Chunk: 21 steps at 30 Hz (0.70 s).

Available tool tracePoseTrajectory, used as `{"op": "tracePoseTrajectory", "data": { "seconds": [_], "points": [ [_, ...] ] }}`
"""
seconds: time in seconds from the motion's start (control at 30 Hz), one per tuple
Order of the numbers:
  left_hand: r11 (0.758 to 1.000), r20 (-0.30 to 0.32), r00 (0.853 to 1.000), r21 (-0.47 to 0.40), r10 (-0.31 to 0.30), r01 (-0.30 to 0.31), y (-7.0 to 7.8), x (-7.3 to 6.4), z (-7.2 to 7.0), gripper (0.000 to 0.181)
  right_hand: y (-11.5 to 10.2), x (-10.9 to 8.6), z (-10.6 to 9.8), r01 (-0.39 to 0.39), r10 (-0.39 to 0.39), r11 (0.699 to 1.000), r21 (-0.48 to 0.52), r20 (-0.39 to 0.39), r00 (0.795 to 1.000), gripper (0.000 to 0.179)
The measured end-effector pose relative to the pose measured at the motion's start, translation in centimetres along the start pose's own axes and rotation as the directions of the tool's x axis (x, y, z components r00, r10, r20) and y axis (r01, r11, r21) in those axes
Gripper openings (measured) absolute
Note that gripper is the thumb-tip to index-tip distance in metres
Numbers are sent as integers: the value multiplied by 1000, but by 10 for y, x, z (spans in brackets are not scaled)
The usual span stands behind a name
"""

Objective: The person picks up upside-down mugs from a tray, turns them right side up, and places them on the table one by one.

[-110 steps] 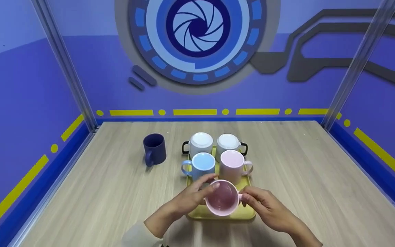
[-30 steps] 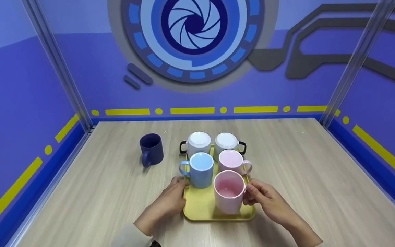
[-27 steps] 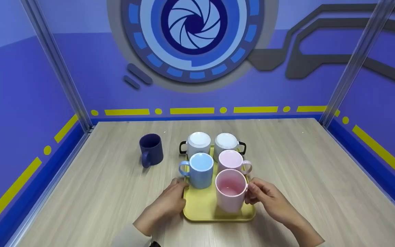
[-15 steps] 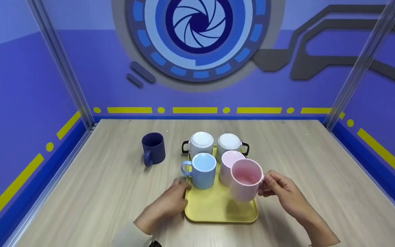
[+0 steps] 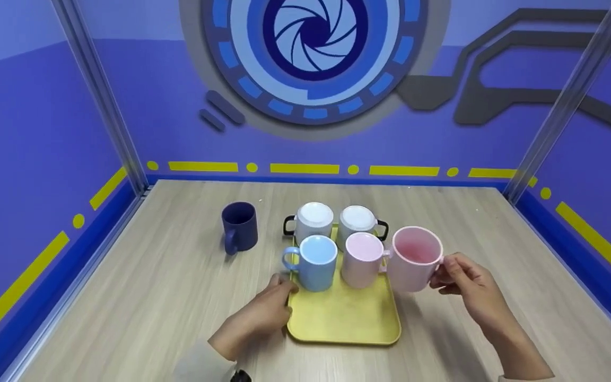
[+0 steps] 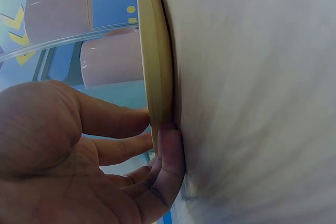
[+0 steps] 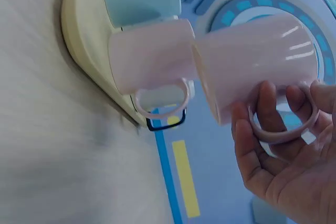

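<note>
My right hand (image 5: 475, 286) pinches the handle of a pink mug (image 5: 414, 268), held upright in the air beside the right edge of a yellow tray (image 5: 342, 321). In the right wrist view, fingers hook through the mug's handle (image 7: 286, 136), and its base is clear of the table. My left hand (image 5: 268, 307) grips the tray's left rim, thumb on top and fingertips tucked below the edge (image 6: 160, 72) in the left wrist view. On the tray stand a light blue mug (image 5: 317, 268) and a second pink mug (image 5: 361, 265), whose handle is partly covered by the held mug.
Behind them on the tray, two white mugs (image 5: 313, 217) with black handles sit upside down. A dark blue mug (image 5: 240, 228) stands upright on the wooden table (image 5: 189, 265), left of the tray. Blue-purple panels (image 5: 141, 116) enclose the table's back and sides.
My left hand has left the pink mug and taken the tray's rim. My right hand has turned that mug upright, then carried it from over the tray's front to the right and away.
</note>
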<state>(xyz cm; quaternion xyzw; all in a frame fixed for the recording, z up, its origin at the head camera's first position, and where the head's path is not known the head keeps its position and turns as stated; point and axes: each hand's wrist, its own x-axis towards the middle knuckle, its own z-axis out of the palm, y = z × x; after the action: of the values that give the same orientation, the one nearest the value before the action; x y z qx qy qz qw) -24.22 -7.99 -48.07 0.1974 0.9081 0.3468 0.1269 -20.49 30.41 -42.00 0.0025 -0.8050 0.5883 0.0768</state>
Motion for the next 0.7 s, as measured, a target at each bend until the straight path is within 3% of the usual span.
{"op": "tracePoseTrajectory", "data": {
  "seconds": [0.13, 0.37, 0.7],
  "points": [
    [1000, 7, 1000, -5, 3, -3, 0, 0, -1, 45, 2, 5, -10, -32, 32, 999, 4, -63, 997, 44],
    [1000, 13, 1000, 0, -13, 13, 2, -1, -1, 46, 11, 14, -26, -141, 146, 988, 62, -91, 985, 40],
    [1000, 16, 1000, 1, -13, 13, 2, 0, -1, 48, 26, 33, -22, -254, 274, 954, 162, -118, 954, 32]
  ]
}}
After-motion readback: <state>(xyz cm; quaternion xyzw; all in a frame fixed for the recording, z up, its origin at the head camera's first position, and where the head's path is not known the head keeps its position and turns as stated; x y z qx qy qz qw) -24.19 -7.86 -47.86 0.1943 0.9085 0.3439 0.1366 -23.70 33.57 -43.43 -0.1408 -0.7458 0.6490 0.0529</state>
